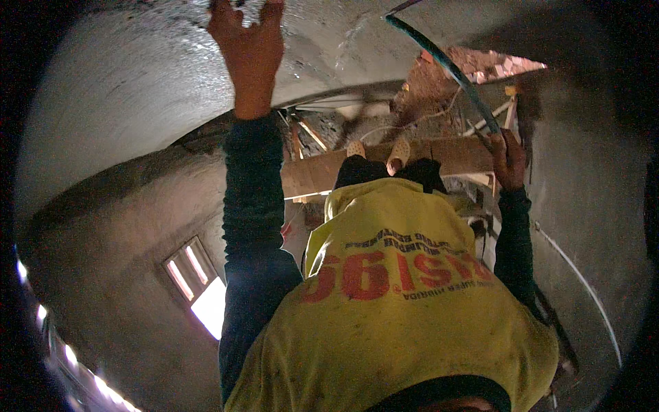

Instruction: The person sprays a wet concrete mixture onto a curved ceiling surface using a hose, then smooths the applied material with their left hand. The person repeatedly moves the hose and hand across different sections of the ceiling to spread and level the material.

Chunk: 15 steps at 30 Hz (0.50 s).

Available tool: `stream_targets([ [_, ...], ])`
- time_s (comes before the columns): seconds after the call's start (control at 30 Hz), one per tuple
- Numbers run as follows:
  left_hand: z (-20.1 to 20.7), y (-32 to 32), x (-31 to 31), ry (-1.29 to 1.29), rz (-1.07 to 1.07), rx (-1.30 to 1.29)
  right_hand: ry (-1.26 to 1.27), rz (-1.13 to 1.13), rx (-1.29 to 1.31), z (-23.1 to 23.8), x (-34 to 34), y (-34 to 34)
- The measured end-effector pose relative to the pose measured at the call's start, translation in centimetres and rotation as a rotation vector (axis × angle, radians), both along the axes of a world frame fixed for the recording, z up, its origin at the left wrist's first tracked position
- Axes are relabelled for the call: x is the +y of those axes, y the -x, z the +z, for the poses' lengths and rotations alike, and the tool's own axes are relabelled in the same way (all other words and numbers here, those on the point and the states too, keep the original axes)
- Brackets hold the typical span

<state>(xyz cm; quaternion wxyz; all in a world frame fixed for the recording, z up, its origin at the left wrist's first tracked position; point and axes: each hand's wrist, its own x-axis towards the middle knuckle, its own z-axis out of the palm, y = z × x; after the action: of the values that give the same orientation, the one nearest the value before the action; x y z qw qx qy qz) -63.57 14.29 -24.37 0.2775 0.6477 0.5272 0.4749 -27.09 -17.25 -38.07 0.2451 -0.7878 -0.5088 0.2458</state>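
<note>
My left hand (250, 58) is raised against the wet, glistening grey plaster wall (329, 48). Its fingers are partly cut off by the upper edge; the visible parts stand apart, and whether they hold anything is hidden. On the right, the fingers of my right hand (509, 161) are closed round a dark green hose (449, 67). From that grip the hose curves up and left in front of the wall, thinning toward the upper edge.
My feet in light dotted sandals (400, 148) stand on a wooden plank (456, 156) above a lower space with timber pieces. Broken brickwork (494, 65) shows at upper right. A barred window opening (199, 275) lies left; a pale cable (580, 278) runs along the right wall.
</note>
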Motion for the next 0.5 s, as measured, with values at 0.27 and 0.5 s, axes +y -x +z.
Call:
stream_targets([
  [0.27, -3.1, 0.4, 2.6, -0.326, 0.179, 0.105, -0.588, -0.001, -0.087, 9.2, 4.7, 0.5],
  [0.5, -2.3, -0.1, 3.7, -0.262, 0.333, 0.058, -0.612, 0.156, 0.133, 15.5, 11.0, 2.4],
])
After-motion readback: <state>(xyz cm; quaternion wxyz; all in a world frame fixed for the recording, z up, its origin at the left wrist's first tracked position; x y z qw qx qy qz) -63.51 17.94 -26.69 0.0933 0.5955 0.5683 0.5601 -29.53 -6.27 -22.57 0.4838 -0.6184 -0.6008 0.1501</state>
